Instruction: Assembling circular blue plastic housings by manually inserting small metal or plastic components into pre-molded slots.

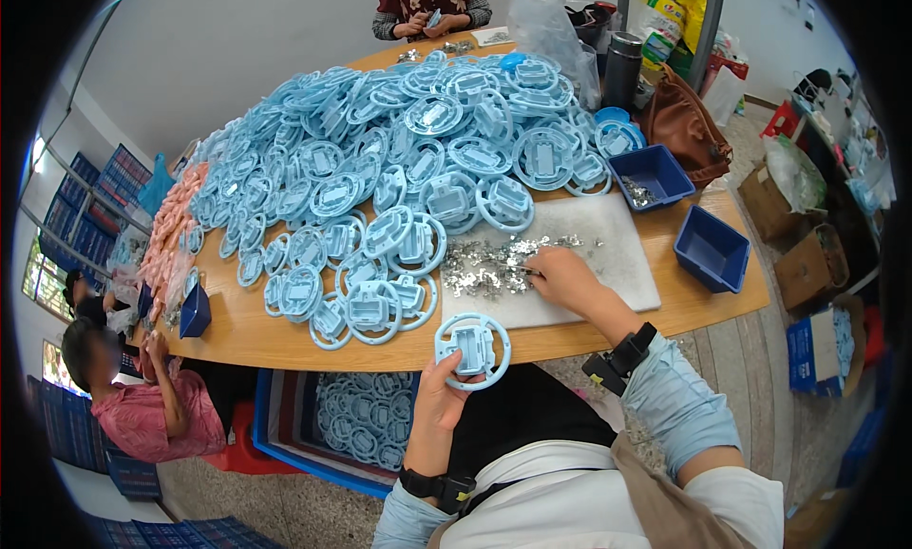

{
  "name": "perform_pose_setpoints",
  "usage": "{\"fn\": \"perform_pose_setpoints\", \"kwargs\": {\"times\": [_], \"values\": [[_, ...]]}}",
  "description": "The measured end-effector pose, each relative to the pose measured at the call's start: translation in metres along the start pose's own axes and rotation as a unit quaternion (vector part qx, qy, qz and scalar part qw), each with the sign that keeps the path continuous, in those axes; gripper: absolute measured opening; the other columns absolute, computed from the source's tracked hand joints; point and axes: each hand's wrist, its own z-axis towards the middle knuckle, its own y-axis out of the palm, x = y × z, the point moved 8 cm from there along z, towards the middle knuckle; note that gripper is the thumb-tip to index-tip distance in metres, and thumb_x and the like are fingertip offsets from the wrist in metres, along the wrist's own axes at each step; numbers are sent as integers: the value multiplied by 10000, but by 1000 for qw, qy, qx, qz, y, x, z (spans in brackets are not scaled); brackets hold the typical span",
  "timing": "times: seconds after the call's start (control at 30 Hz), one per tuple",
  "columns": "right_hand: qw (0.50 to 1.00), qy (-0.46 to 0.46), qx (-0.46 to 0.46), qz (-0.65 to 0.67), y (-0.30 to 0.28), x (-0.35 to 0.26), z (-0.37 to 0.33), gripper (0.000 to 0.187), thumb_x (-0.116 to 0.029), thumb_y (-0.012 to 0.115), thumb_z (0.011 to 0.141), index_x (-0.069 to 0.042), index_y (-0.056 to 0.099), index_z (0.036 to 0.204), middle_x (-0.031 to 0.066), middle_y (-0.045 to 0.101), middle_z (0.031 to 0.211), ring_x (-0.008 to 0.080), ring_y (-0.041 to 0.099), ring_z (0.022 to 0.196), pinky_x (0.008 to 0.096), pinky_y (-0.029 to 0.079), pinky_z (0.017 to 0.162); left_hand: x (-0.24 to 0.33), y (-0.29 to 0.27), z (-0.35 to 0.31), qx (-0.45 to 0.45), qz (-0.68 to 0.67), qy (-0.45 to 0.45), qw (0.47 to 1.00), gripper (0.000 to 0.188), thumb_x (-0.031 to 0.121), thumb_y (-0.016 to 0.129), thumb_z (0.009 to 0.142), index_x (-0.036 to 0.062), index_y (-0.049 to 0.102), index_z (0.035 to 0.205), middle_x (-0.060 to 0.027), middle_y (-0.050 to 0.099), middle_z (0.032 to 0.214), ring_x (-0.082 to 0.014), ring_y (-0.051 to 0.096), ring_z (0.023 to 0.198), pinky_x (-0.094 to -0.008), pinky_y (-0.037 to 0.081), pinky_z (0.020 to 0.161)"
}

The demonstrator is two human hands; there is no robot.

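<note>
The left hand [439, 395] grips a light-blue round plastic part [471, 341] by its lower rim, just off the near edge of the wooden surface [237, 332]. Ahead and to the part's right, the right hand [560, 277] bends its fingers over small silvery metal pieces [473, 270] on a white board [622, 264]; whether it pinches one, I cannot tell.
</note>
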Motion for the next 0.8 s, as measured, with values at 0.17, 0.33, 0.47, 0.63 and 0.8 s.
{"fn": "perform_pose_setpoints", "kwargs": {"times": [0.17, 0.33, 0.47, 0.63, 0.8], "values": [[998, 27, -50, -21, -4, -1, 9, 123, -104, 587, 672, 19, 591, 684, 182, 584, 714, 347, 577, 711, 428, 470, 661, -4, -7, 4, 12, 6, -1, 1000, 362, 131, 590, 825, 14, 474, 1147, -93, 602, 985, -174, 629, 841, -272, 560, 658], [981, 166, -75, 70, -4, 16, 1, 131, -97, 584, 638, 32, 602, 633, 203, 589, 631, 354, 585, 624, 402, 477, 615, 0, 3, 5, -17, 13, 2, 1000, 362, 111, 583, 820, 19, 472, 1152, -90, 592, 1008, -174, 620, 875, -282, 553, 685], [976, 177, -52, 114, -9, 25, -7, 126, -95, 587, 642, 29, 612, 642, 205, 590, 631, 340, 588, 617, 385, 472, 602, -1, 8, 8, -19, 5, -7, 1000, 359, 105, 576, 819, 19, 472, 1152, -96, 586, 1025, -180, 616, 891, -295, 554, 695], [984, 123, -33, 128, -26, 15, -4, 93, -78, 575, 681, 0, 624, 665, 178, 598, 658, 335, 585, 643, 389, 465, 611, -2, 7, 9, -13, 9, -15, 1000, 367, 103, 572, 822, 23, 463, 1164, -93, 580, 1034, -192, 611, 906, -322, 548, 729], [998, -38, -38, 19, -15, -2, -2, 64, -70, 569, 700, -19, 606, 693, 146, 585, 696, 333, 576, 722, 422, 448, 647, -2, 20, 15, -32, 9, -15, 999, 373, 93, 568, 824, 39, 456, 1175, -92, 567, 1057, -194, 598, 936, -336, 539, 761]]}}
